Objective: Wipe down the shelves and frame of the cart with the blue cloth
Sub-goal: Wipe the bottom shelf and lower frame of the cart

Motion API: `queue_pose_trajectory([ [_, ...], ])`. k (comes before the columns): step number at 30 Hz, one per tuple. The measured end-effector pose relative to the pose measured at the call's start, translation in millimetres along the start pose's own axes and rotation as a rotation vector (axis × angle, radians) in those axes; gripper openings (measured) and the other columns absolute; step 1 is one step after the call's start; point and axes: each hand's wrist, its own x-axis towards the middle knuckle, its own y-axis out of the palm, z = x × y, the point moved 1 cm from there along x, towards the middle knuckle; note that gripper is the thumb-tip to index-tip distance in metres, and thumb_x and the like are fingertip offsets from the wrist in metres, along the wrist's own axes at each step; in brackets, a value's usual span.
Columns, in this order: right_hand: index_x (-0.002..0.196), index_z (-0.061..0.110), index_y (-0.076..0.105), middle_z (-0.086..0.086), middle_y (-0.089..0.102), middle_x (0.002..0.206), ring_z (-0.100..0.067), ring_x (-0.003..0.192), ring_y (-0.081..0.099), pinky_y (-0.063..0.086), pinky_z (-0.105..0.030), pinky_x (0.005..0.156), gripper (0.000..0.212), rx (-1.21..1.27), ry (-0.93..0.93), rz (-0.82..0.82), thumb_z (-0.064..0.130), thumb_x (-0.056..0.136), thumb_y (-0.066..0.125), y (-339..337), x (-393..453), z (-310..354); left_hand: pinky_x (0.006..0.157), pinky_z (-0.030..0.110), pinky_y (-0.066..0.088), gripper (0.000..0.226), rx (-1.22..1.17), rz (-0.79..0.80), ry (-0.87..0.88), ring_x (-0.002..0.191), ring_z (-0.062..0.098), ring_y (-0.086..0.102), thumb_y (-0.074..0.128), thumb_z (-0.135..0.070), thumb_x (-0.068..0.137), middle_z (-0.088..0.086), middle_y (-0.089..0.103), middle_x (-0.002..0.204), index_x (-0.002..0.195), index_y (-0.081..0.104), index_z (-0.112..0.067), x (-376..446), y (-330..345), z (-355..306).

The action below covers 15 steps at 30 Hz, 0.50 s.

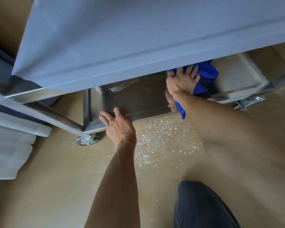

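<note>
The cart (138,46) fills the upper half of the view, its broad grey-blue top shelf (122,38) running from nine o'clock across to three o'clock and hiding most of what lies beneath. Below it, around the centre, the steel lower shelf (135,99) shows as a shallow tray with a raised rim; a pale smear marks its surface near the far left corner. The tan floor (56,178) takes up the lower half. At nine o'clock stands a second frame with folded white linens (10,145) stacked beside it. A dark trouser knee (202,206) sits at five o'clock.

A scatter of white crumbs (163,139) lies on the floor just in front of the lower shelf, near the centre. A caster wheel (87,139) shows under the shelf's near left corner, at about eight o'clock from centre, and another wheel (247,102) at three o'clock.

The right hand (183,79) reaches in under the top shelf at two o'clock — fingers spread and flat, pressing the blue cloth (206,76) down on the lower shelf. The cloth bunches beyond the fingers, and a tail of it hangs over the near rim under the forearm.

The left hand (117,124) rests on the shelf's near rim just left of centre, fingers relaxed and apart, gripping nothing
</note>
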Motion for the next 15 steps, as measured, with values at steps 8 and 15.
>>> queue_pose_trajectory([
  [8,0.144,0.037,0.037,-0.010,0.038,0.152,-0.032,0.143,0.026,0.025,-0.048,0.109,0.059,0.000,-0.661,0.214,0.040,0.085,0.038,46.4,-76.0,139.0,0.088,0.043,0.045,0.028,0.000,0.022,0.010,0.147,0.033,0.013,0.033,-0.016,0.097,0.021,0.016,0.158,0.118,0.049,-0.020,28.5,-4.0,9.8],
  [15,0.143,0.037,0.039,-0.009,0.041,0.151,-0.030,0.142,0.030,0.021,-0.049,0.111,0.056,-0.027,-0.493,0.065,0.043,0.088,0.036,37.0,-84.5,111.9,0.094,0.042,0.045,0.045,-0.042,0.073,0.104,0.140,0.034,0.026,0.045,-0.022,0.082,0.018,0.030,0.147,0.127,0.049,-0.018,29.4,-14.5,23.3],
])
